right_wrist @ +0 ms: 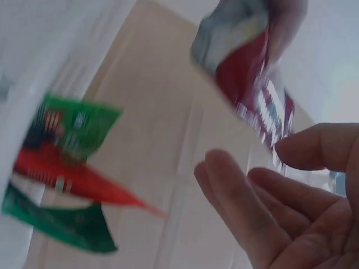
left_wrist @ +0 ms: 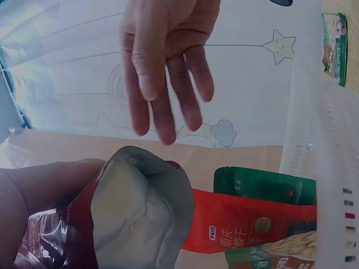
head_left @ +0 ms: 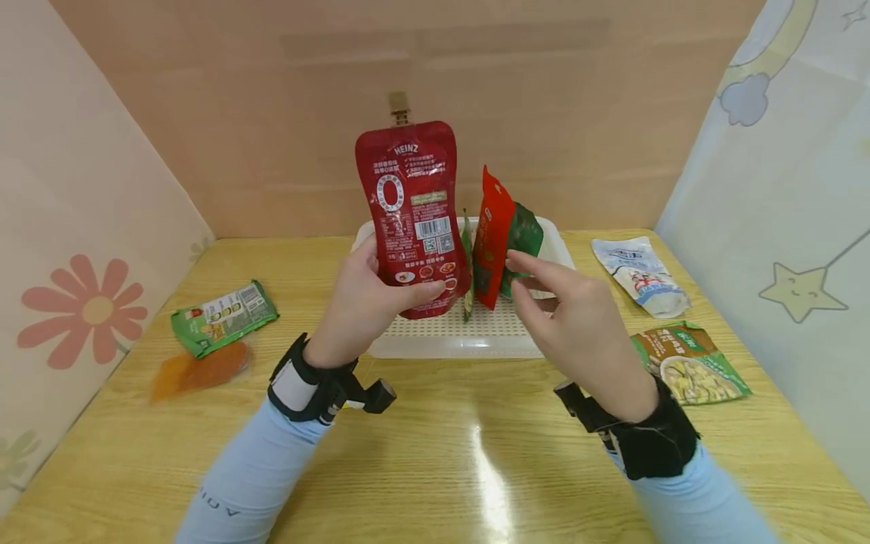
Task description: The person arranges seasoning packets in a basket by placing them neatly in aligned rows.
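My left hand (head_left: 360,302) holds a red Heinz sauce pouch (head_left: 416,219) upright by its lower part, thumb across the front, its spout at the top. It is in front of a white perforated basket (head_left: 469,346), and the left wrist view shows its pale bottom gusset (left_wrist: 134,207). My right hand (head_left: 578,325) hovers over the basket's right side with fingers loosely bent and nothing in them. Beside its fingertips stand a red packet (head_left: 492,234) and a dark green packet (head_left: 526,230) in the basket. A thinner green packet (head_left: 467,264) stands edge-on between the red one and the pouch.
On the left of the wooden table lie a green packet (head_left: 224,317) and a flat orange packet (head_left: 204,370). At the right lie a white-and-blue pouch (head_left: 642,276) and a green-and-brown food packet (head_left: 696,364). Walls (head_left: 435,113) close in the back and sides.
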Demonstrator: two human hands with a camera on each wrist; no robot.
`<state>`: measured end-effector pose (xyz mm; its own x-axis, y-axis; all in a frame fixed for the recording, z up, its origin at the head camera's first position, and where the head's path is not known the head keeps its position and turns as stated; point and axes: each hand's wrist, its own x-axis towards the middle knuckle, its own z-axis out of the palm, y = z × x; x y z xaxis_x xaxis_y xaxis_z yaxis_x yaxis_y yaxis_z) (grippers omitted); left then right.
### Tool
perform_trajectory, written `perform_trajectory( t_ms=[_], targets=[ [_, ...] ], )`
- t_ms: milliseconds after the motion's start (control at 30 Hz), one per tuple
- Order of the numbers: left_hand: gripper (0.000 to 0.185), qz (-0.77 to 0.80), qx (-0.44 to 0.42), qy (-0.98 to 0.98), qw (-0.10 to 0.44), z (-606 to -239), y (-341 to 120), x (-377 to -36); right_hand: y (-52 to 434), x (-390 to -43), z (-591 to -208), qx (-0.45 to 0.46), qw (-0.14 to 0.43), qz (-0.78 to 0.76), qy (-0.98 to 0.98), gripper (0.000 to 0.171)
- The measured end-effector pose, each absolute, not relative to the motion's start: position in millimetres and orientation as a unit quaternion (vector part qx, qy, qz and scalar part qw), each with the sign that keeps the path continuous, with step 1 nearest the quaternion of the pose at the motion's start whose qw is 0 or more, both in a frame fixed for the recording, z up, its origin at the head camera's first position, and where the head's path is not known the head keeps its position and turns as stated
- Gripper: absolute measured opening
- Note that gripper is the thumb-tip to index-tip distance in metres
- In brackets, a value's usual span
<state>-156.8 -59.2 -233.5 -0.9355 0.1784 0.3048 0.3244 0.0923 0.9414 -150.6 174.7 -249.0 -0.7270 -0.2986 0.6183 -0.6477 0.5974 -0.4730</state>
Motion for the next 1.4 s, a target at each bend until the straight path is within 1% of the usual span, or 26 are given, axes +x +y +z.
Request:
perform_trajectory(
  t_ms=[200, 433, 500, 600, 767, 933, 1067, 1233, 1400],
  targets=[
    [0.057, -0.653, -0.172, -0.734, 0.070, -235.9, -45.5, -152.0, 148.8, -135.7, -258.1, 0.306, 0.236, 0.343, -0.856, 0.054],
    [0.057, -0.653, -0.184, -0.726, 0.114, -242.5, -33.9, -149.0, 129.8, -125.7, -272.7, 0.289, 0.207, 0.323, -0.877, 0.083],
    [0.056, -0.648, -0.185, -0.729, 0.118, -243.4, -31.0, -146.9, 125.7, -124.7, -276.9, 0.289, 0.206, 0.322, -0.878, 0.090],
    [0.055, -0.642, -0.198, -0.733, 0.107, -243.6, -27.5, -142.5, 121.9, -125.5, -281.8, 0.296, 0.215, 0.331, -0.870, 0.100],
    [0.054, -0.645, -0.266, -0.714, 0.063, -240.0, -24.4, -132.7, 123.1, -132.5, -283.2, 0.309, 0.239, 0.372, -0.842, 0.109],
    [0.057, -0.650, -0.315, -0.691, 0.020, -235.8, -25.0, -124.1, 126.5, -137.0, -280.1, 0.298, 0.235, 0.418, -0.826, 0.105],
    [0.066, -0.649, -0.343, -0.679, -0.002, -234.3, -26.2, -118.8, 127.3, -136.5, -279.0, 0.277, 0.221, 0.442, -0.824, 0.100],
    [0.067, -0.616, -0.368, -0.697, 0.004, -231.6, -26.2, -112.1, 128.0, -135.8, -278.8, 0.251, 0.211, 0.464, -0.823, 0.090],
    [0.067, -0.572, -0.373, -0.730, 0.005, -228.7, -26.8, -107.2, 132.8, -139.7, -276.5, 0.246, 0.192, 0.513, -0.800, 0.072]
  ],
)
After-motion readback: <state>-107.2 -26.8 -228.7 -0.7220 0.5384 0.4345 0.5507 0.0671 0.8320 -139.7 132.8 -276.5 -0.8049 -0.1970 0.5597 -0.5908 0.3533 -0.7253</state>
